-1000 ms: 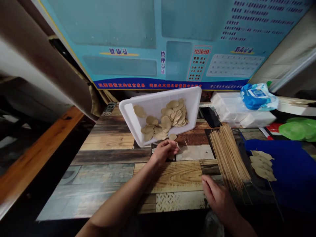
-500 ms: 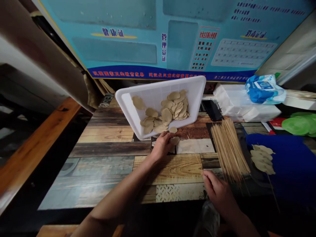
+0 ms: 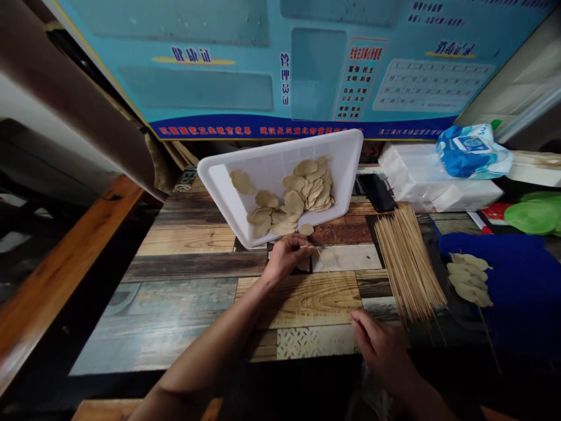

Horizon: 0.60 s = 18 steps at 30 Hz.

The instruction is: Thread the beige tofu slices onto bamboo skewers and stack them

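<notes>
My left hand (image 3: 284, 256) rests on the table just below the white tray (image 3: 342, 153) and pinches a tan round slice. The tray is tilted and holds several more tan slices (image 3: 307, 190). My right hand (image 3: 379, 345) is at the table's near edge and holds a thin bamboo skewer (image 3: 333, 280) whose tip reaches up to the slice in my left hand. A bundle of bamboo skewers (image 3: 405, 263) lies to the right of my hands. A skewer threaded with several slices (image 3: 468, 279) lies on a blue sheet (image 3: 517, 292).
A black phone (image 3: 377, 192) lies right of the tray. White boxes (image 3: 421, 181) with a blue wipes pack (image 3: 471, 152) stand at the back right, a green lid (image 3: 532, 216) beside them. A blue notice board (image 3: 284, 64) leans behind the patchwork wooden table (image 3: 193, 275).
My right hand has drawn a skewer from the bundle and swung its tip left to my left hand. My left hand has stayed by the tray's lower edge with a slice.
</notes>
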Tool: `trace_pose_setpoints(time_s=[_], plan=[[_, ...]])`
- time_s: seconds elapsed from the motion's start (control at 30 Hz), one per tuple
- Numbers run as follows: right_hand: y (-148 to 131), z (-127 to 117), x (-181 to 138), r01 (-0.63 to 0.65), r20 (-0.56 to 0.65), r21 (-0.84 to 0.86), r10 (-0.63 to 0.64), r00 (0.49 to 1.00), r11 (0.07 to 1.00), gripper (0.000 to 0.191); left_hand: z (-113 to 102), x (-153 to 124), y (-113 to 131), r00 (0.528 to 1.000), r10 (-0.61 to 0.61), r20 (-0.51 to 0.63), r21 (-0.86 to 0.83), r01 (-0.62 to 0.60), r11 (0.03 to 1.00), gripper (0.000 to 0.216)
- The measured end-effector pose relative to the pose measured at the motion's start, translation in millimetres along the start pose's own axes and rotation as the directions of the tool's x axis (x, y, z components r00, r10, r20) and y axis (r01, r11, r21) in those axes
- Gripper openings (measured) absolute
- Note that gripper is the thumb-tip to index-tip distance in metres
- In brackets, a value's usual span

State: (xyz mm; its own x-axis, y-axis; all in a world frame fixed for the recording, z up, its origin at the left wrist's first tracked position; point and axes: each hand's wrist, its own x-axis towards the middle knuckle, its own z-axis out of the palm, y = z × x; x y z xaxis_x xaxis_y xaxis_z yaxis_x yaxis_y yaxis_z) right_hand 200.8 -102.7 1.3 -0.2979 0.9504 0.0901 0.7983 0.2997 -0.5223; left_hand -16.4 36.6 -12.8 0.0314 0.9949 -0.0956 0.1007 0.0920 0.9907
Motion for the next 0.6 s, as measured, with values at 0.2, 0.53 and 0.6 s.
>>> trace_pose_setpoints(time_s=[0.2,0.53,0.6], plan=[[-1.1,-0.3,1.9,0.004,0.024,0.021,-0.004,1.0,1.0,0.027,9.9,-6.3,3.5,0.95,-0.237,0.203,-0.541,0.31,0.782,0.027],[1.3,6.1,-0.3,-0.034,0.061,0.079,0.029,0.998,0.996,0.027,14.8,-8.9,3.7,0.946,-0.237,0.223,-0.695,0.325,0.642,0.023],[2.4,7.5,-0.6,-0.059,0.065,0.074,0.054,0.996,0.995,0.027,16.2,-10.9,3.8,0.956,-0.207,0.207,-0.668,0.293,0.684,0.025]])
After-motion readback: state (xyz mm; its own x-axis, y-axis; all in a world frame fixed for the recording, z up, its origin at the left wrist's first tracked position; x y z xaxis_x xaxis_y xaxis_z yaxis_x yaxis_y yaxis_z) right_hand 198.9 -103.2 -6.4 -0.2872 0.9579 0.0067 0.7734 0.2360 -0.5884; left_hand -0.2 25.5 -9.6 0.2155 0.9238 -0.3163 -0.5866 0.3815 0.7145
